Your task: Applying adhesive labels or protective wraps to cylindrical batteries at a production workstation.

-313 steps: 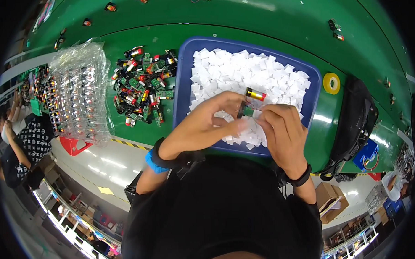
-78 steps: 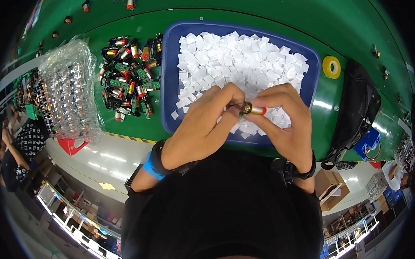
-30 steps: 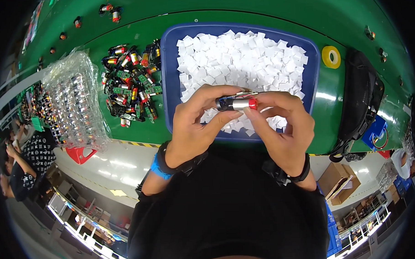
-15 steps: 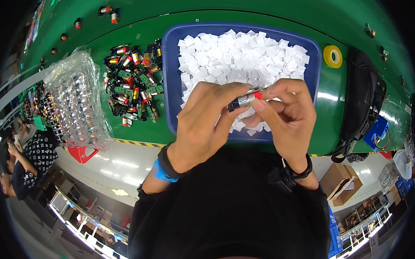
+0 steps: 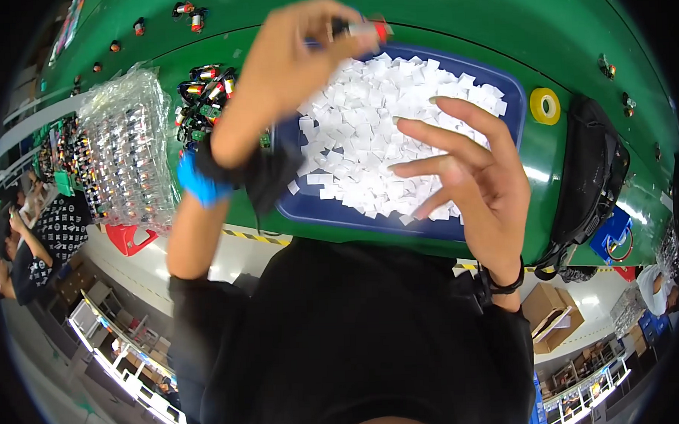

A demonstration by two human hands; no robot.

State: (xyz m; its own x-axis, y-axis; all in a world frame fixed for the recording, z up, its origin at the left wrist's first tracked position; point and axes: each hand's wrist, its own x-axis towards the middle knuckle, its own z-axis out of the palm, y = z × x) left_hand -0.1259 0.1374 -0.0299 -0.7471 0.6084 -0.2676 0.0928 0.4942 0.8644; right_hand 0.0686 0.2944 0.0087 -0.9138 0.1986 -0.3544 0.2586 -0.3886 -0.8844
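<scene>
My left hand (image 5: 285, 60), blurred by motion, is raised over the far left edge of the blue tray (image 5: 522, 123). Pinched in its fingers is a small motor (image 5: 364, 32), a cylinder with a black end, a silver middle and a red end. Over the right part of the tray, my right hand (image 5: 480, 170) has its fingers spread and holds nothing. Many small white paper squares (image 5: 380, 98) fill the tray below both hands. Beside my left forearm lies a heap of similar motors with green circuit boards (image 5: 204, 93), partly hidden by the arm.
Farther left is a clear plastic blister tray (image 5: 132, 152) full of motors. A yellow tape roll (image 5: 545, 106) and a black bag (image 5: 596, 158) lie to the right on the green table (image 5: 437, 14). Several loose motors (image 5: 198, 21) are at the far left. Another person (image 5: 49, 244) sits leftward.
My left hand has carried the motor up and away, toward the tray's far edge. My right hand has let go of the motor and spread its fingers, staying over the tray.
</scene>
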